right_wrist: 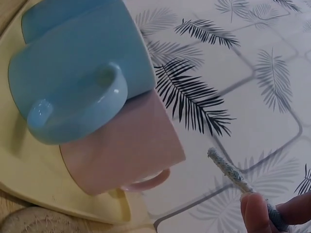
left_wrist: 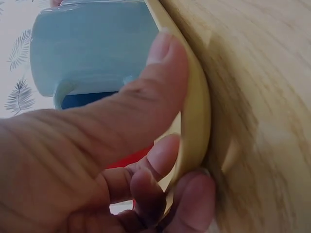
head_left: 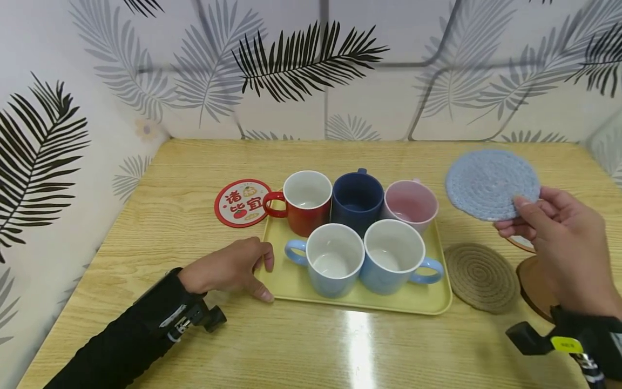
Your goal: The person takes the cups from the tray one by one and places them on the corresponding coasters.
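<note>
My right hand (head_left: 566, 237) pinches a round light-blue woven coaster (head_left: 491, 183) by its edge, raised at the right of the tray; the right wrist view shows the coaster (right_wrist: 231, 172) edge-on between thumb and fingers. At the left end of the yellow tray (head_left: 413, 303) my left hand (head_left: 233, 267) grips the corner. Up close in the left wrist view, its thumb and curled fingers lie about the tray rim (left_wrist: 197, 107). On the tray stand a red mug (head_left: 308, 213), a navy mug (head_left: 357, 202), a pink mug (head_left: 410, 205) and two light-blue mugs (head_left: 335, 265).
A red-rimmed coaster (head_left: 243, 203) lies by the tray's left back corner. To the right, a brown woven coaster (head_left: 482, 278) touches or nearly touches the tray. Beside it are a brown round coaster (head_left: 534, 286) and a partly hidden white one (head_left: 524, 242). A leaf-patterned wall (head_left: 291, 119) borders the table.
</note>
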A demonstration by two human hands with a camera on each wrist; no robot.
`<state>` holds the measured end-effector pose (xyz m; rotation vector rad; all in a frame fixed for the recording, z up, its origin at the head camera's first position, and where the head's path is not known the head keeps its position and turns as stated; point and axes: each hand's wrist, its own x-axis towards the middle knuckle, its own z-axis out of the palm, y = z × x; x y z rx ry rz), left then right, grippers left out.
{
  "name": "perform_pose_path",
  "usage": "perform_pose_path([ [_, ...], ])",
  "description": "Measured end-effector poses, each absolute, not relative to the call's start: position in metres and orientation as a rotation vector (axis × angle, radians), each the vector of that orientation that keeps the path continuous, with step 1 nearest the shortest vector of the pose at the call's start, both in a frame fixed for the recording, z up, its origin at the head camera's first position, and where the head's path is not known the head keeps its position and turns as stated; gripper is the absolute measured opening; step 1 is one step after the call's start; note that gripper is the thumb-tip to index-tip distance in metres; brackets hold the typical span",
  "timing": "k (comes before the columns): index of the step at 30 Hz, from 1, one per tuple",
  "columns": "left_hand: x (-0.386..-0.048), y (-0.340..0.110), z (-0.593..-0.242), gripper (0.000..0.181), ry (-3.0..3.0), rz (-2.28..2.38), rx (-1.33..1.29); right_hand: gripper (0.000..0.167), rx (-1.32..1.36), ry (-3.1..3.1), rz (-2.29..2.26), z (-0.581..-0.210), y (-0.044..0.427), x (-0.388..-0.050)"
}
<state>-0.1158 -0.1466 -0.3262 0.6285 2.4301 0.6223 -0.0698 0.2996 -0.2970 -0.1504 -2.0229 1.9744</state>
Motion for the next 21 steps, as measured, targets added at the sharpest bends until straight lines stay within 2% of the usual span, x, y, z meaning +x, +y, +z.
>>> perform_pose_path([
  [7,-0.115,-0.145,-0.326,0.046,2.431,0.618,0.642,0.015,-0.221,-2.055,2.053,-0.308,0.315,-0.079],
  [17,-0.114,-0.141,-0.324,0.045,2.434,0.556,0.562,0.023,-0.358,-2.183,2.071,-0.330,0.331,-0.095],
  [21,-0.114,-0.140,-0.323,0.045,2.427,0.561,0.555,0.018,-0.378,-2.236,2.064,-0.334,0.333,-0.098],
])
